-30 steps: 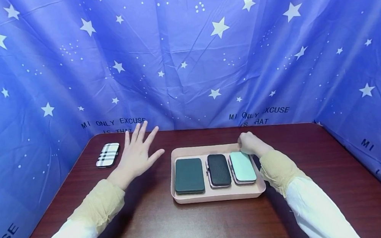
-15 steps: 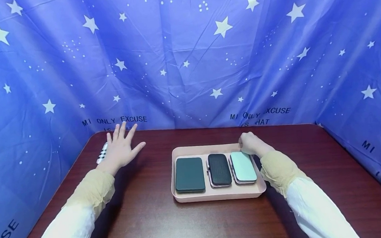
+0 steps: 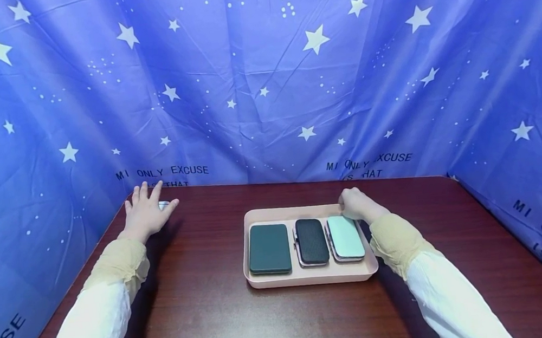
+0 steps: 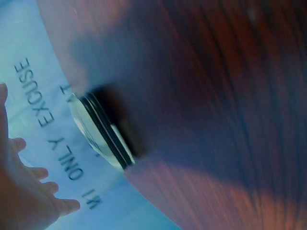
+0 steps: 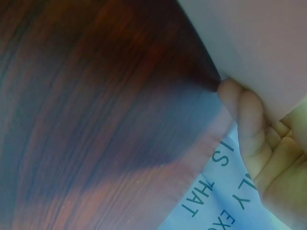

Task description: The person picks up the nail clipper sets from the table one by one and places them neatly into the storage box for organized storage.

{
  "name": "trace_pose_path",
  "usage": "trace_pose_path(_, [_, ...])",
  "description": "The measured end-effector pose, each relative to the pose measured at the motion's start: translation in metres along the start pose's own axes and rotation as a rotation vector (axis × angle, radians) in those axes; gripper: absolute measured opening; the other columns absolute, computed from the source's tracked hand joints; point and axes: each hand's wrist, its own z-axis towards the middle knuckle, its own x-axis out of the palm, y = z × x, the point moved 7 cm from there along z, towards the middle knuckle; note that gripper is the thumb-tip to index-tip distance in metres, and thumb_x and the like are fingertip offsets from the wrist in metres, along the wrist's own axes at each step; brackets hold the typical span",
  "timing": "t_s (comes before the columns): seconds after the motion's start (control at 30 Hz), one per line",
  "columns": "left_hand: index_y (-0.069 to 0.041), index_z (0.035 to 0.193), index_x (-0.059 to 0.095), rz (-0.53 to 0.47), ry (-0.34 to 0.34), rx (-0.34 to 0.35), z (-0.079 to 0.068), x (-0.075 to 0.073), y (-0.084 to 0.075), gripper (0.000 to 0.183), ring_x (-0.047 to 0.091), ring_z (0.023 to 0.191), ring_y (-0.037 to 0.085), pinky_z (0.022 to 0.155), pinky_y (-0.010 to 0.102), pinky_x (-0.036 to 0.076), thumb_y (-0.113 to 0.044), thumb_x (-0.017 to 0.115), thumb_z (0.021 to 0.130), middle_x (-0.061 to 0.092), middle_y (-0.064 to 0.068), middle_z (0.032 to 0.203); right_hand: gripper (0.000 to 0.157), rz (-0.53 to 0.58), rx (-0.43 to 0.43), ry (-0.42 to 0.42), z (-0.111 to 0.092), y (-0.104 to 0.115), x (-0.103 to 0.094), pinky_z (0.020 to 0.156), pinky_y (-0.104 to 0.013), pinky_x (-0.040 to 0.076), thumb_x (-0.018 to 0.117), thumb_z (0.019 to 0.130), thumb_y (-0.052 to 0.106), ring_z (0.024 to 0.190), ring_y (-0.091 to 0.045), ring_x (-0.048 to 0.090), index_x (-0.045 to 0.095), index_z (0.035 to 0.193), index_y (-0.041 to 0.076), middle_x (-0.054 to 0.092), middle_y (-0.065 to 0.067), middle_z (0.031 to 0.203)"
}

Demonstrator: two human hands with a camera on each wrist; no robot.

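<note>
My left hand (image 3: 144,216), fingers spread, hovers over a small white case with dark stripes (image 4: 93,129) at the table's back left. In the head view the hand hides most of that case; the left wrist view shows its side with a dark band. At the back right corner of a pale pink tray (image 3: 311,281), my right hand (image 3: 360,205) pinches the rim with curled fingers; the right wrist view shows the fingers (image 5: 252,115) around the tray's edge. Inside the tray lie a dark green case (image 3: 269,249), a black textured case (image 3: 313,241) and a mint case (image 3: 346,237).
The brown wooden table (image 3: 207,316) has a glossy top. Blue curtains (image 3: 246,111) printed with stars and lettering hang right behind its back edge and along both sides.
My left hand has moved left, away from the tray side, until it covers most of the striped case. The right hand stays at the tray's corner.
</note>
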Motion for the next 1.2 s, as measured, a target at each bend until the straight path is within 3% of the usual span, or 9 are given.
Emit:
trace_pose_path(0.33, [0.003,0.145,0.019,-0.018,0.064,-0.126,-0.004,0.006,0.018,0.086,0.009,0.133,0.057,0.102,0.071,0.016,-0.056,0.048,0.090,0.012,0.040,0.144,0.017,-0.014,-0.028,-0.022,-0.001,0.001,-0.003,0.054,-0.029,0.045,0.062,0.078,-0.004,0.059,-0.017,0.049,0.058,0.063,0.005,0.055,-0.004,0.063])
trace_pose_path(0.53, [0.013,0.139,0.022,-0.006,0.129,-0.267,-0.009,0.010,0.024,0.091,0.027,0.118,0.057,0.092,0.066,0.031,-0.058,0.047,0.088,0.028,0.043,0.129,0.016,-0.012,-0.029,-0.022,-0.001,0.001,-0.003,0.055,-0.029,0.046,0.062,0.077,-0.003,0.060,-0.017,0.051,0.059,0.063,0.005,0.057,-0.004,0.064])
trace_pose_path(0.67, [0.021,0.130,0.029,0.001,0.173,-0.334,-0.013,0.011,0.030,0.092,0.031,0.113,0.055,0.089,0.063,0.034,-0.059,0.046,0.088,0.032,0.044,0.121,0.015,-0.011,-0.027,-0.023,0.000,0.001,-0.002,0.056,-0.029,0.047,0.064,0.077,-0.002,0.061,-0.017,0.051,0.060,0.064,0.005,0.058,-0.004,0.065])
trace_pose_path(1.0, [0.020,0.126,0.038,-0.005,0.211,-0.379,-0.016,0.011,0.034,0.088,0.037,0.110,0.055,0.087,0.061,0.039,-0.056,0.053,0.085,0.035,0.045,0.118,0.014,-0.006,-0.013,-0.010,0.001,0.000,-0.001,0.057,-0.029,0.048,0.065,0.078,0.000,0.061,-0.017,0.053,0.061,0.065,0.005,0.059,-0.004,0.066])
trace_pose_path(1.2, [0.017,0.124,0.042,-0.040,0.190,-0.416,-0.015,0.011,0.031,0.083,0.042,0.110,0.052,0.086,0.058,0.042,-0.053,0.057,0.084,0.041,0.042,0.118,0.022,0.033,0.011,0.005,-0.001,-0.001,0.000,0.046,-0.026,0.047,0.062,0.080,-0.003,0.051,-0.015,0.054,0.056,0.061,0.006,0.056,-0.004,0.062])
